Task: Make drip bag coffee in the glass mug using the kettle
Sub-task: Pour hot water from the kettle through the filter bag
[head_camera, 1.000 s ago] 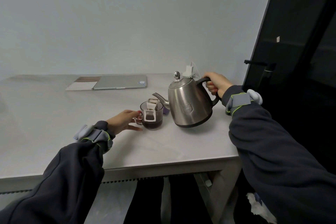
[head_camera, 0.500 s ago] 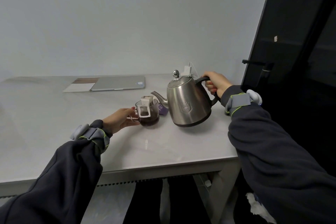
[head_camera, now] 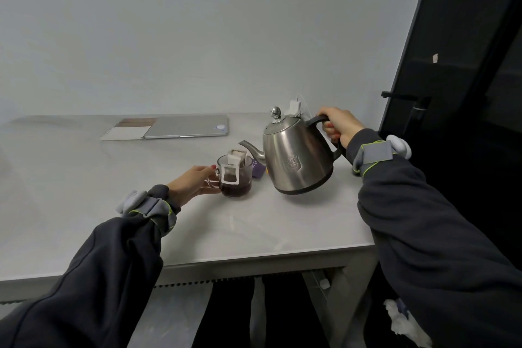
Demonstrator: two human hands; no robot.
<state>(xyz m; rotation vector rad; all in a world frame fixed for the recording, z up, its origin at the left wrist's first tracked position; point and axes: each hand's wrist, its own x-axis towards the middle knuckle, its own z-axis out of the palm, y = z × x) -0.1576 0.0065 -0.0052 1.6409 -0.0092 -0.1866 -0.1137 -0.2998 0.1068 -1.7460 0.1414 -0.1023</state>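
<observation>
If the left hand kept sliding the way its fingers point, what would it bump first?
The clear glass mug of dark coffee: the left hand holds its handle. Past the mug that line seems to lead to the shiny steel kettle in the right hand, though depth is unclear.

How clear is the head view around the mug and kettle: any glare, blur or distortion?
Head view: soft, even light; the kettle shows dull reflections, no harsh glare, and throws a faint shadow on the table; the glass mug and drip bag are sharp; the wide lens slants the black door frame at the right.
</observation>
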